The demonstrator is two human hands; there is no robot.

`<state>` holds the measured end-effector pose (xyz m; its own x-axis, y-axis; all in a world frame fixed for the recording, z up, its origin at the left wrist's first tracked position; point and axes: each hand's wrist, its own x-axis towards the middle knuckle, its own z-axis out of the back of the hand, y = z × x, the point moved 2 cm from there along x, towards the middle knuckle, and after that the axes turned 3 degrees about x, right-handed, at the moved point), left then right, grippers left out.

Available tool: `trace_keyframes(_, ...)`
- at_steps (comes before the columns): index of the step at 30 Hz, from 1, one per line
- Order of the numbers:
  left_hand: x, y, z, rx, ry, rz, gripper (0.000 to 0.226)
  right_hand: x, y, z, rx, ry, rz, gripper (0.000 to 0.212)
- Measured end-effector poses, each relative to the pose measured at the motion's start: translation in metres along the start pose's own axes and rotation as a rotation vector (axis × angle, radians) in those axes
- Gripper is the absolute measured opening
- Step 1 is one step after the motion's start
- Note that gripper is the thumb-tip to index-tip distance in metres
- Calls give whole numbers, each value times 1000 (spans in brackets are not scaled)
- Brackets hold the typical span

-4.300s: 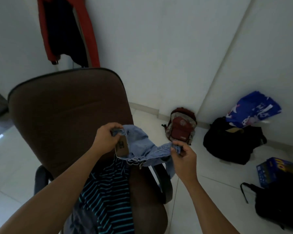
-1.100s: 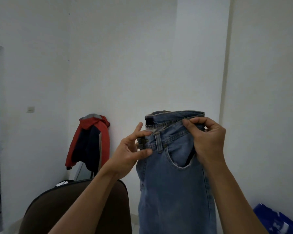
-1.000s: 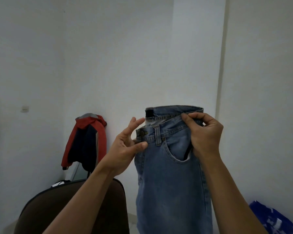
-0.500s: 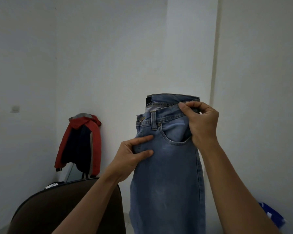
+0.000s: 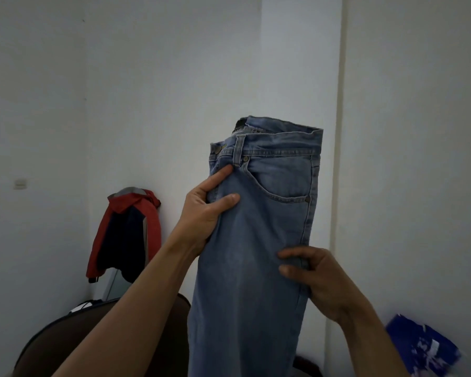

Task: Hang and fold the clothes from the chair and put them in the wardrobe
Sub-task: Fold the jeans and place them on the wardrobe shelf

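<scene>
Head: left hand [image 5: 201, 213], right hand [image 5: 317, 281] grip jeans [image 5: 256, 308]; waistband label [image 5: 240, 123] unreadable.

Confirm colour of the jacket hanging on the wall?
Red with dark navy panels and grey trim, the jacket, seen in the head view.

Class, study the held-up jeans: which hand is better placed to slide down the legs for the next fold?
Probably the right. The right hand pinches the jeans at the side seam below the pocket; the left hand grips the fly edge under the waistband, better suited to holding the top.
</scene>
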<state>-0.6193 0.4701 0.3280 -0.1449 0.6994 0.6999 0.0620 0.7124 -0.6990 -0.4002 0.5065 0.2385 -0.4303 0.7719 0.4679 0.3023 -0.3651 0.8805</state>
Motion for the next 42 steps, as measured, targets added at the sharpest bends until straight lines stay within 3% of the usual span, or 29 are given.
trace_keyframes(4, 25, -8, 9, 21, 108, 84, 67, 16, 16, -2, 178, -132, 75, 28)
trace_keyframes(7, 9, 4, 30, 22, 236, 300, 99, 33, 21, -3, 253, -203, 99, 23)
trace_keyframes(9, -31, 28, 41, 195, 266, 295, 115, 40, 16, -1, 190, -254, 88, 21)
trace_keyframes(15, -66, 57, 53, 235, 132, 216, 96, 49, -18, 7, 67, -274, -117, 28)
trace_keyframes(17, -60, 52, 50, 204, 94, 194, 90, 52, -11, 9, 146, -225, -135, 41)
trace_keyframes(20, -48, 37, 39, 197, -12, 123, 81, 47, 16, 15, 294, -58, -22, 69)
trace_keyframes(24, -36, 29, 30, 102, -65, 135, 82, 18, 18, 3, -160, 82, 70, 109)
trace_keyframes(27, -30, 32, 37, -104, 85, 195, 104, 12, 9, 3, -87, -92, 103, 92)
trace_keyframes(30, -44, 48, 48, -58, 198, 286, 118, 24, 6, 7, 167, -264, 70, 58)
trace_keyframes(32, -75, 71, 49, 49, 160, 379, 106, 25, -12, 3, 166, -324, 10, 40)
trace_keyframes(35, -104, 98, 54, 197, -46, 370, 67, 20, -45, -2, 110, -389, -74, 26)
trace_keyframes(36, -107, 100, 54, 242, -101, 362, 69, 20, -52, -1, 122, -402, -90, 24)
trace_keyframes(39, -100, 89, 58, 372, -178, 335, 109, 29, -51, -2, 145, -398, -93, 27)
trace_keyframes(42, -79, 76, 56, 389, -201, 225, 109, 38, -38, 3, 198, -157, -14, 65)
